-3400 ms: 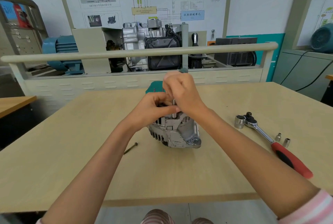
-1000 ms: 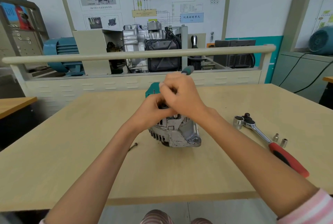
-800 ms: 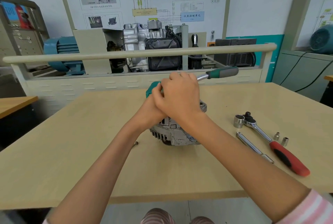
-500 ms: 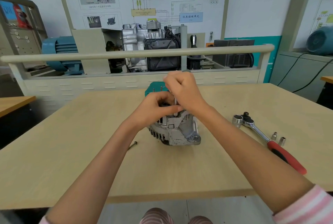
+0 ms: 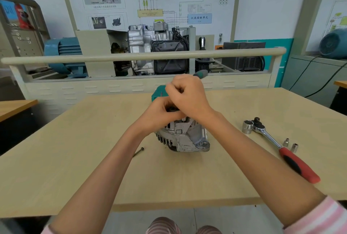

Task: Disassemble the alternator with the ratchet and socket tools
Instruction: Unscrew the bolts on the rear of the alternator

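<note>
Loosening an alternator (image 5: 185, 136) bolt
Right hand (image 5: 189, 96) grips green-handled ratchet (image 5: 201, 74); left hand (image 5: 159, 113) curls over the housing, steadying it.

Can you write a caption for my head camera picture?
Both hands work a green-handled ratchet on the alternator atop the table.

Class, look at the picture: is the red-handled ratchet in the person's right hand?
No: the red-handled ratchet lies on the table, apart from the right hand.
</note>
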A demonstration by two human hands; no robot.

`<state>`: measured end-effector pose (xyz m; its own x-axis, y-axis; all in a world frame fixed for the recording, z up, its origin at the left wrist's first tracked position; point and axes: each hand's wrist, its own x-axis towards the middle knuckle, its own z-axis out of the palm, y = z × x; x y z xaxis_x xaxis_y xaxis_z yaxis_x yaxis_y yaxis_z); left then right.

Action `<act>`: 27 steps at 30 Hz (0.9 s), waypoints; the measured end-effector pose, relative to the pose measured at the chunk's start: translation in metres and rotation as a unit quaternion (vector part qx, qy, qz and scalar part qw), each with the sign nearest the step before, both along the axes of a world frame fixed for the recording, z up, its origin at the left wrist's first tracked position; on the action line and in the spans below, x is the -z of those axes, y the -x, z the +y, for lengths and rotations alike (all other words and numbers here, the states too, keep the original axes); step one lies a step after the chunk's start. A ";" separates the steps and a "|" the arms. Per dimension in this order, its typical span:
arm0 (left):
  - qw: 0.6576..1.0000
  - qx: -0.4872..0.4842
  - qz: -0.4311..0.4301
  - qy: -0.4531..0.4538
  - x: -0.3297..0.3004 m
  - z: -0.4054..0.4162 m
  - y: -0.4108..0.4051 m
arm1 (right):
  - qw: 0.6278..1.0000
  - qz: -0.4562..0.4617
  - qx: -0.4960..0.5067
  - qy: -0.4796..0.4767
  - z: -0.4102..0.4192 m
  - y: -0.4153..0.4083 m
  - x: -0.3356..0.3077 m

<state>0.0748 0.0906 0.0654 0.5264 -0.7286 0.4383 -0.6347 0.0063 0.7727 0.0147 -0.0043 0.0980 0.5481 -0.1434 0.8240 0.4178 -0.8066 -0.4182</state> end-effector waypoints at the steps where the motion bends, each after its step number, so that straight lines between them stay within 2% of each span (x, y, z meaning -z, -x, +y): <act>1: 1.000 0.000 -0.003 -0.002 0.000 0.000 -0.001 | 0.999 -0.001 -0.035 -0.029 -0.001 -0.001 -0.001; 3: 1.000 -0.008 -0.008 0.003 0.000 -0.001 -0.001 | 0.997 -0.001 -0.061 -0.052 -0.002 -0.001 0.000; 4: 1.000 -0.012 -0.010 0.008 -0.001 -0.001 -0.001 | 0.999 -0.003 -0.040 -0.026 -0.001 -0.001 0.001; 6: 0.999 -0.013 -0.023 0.020 -0.001 -0.003 0.000 | 0.989 0.011 0.111 0.094 0.004 -0.002 0.004; 7: 0.999 -0.014 -0.028 0.021 -0.002 -0.004 0.001 | 0.965 0.022 0.209 0.157 0.009 -0.002 0.005; 8: 0.999 -0.016 -0.027 0.016 -0.002 -0.004 0.002 | 0.941 0.037 0.275 0.192 0.012 -0.002 0.005; 9: 0.999 -0.020 -0.024 0.010 -0.003 -0.004 0.003 | 0.932 0.046 0.300 0.199 0.015 -0.003 0.004; 11: 0.999 -0.027 -0.014 0.012 -0.001 -0.004 0.002 | 0.950 0.056 0.258 0.164 0.013 0.000 0.001; 14: 1.000 -0.024 0.004 -0.002 0.000 -0.001 -0.001 | 0.995 0.041 0.076 0.045 0.001 0.001 -0.002; 16: 1.000 -0.012 0.009 -0.010 0.001 -0.001 -0.002 | 0.999 0.044 -0.007 0.007 -0.003 0.000 -0.005; 18: 1.000 -0.017 0.009 -0.006 0.001 -0.001 -0.002 | 0.998 0.046 -0.035 0.002 -0.005 0.000 -0.006; 20: 1.000 -0.023 0.007 0.001 0.001 -0.001 -0.002 | 0.999 0.031 -0.005 0.038 -0.004 0.001 -0.003; 22: 1.000 -0.023 -0.005 0.000 -0.001 -0.002 -0.002 | 0.987 0.019 0.104 0.121 0.003 0.003 0.001; 24: 0.999 -0.032 -0.015 -0.007 -0.001 -0.004 -0.001 | 0.943 0.056 0.251 0.210 0.011 0.002 0.001; 25: 0.999 -0.042 -0.015 -0.013 -0.001 -0.005 0.000 | 0.925 0.078 0.294 0.226 0.014 0.001 0.000; 27: 0.998 -0.057 -0.008 -0.013 0.001 -0.006 0.001 | 0.925 0.095 0.295 0.220 0.014 0.000 -0.003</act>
<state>0.0742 0.0849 0.0646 0.6002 -0.6749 0.4293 -0.6424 -0.0869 0.7614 0.0143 0.0099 0.1008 0.6226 -0.1375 0.7703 -0.1965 -0.9804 -0.0162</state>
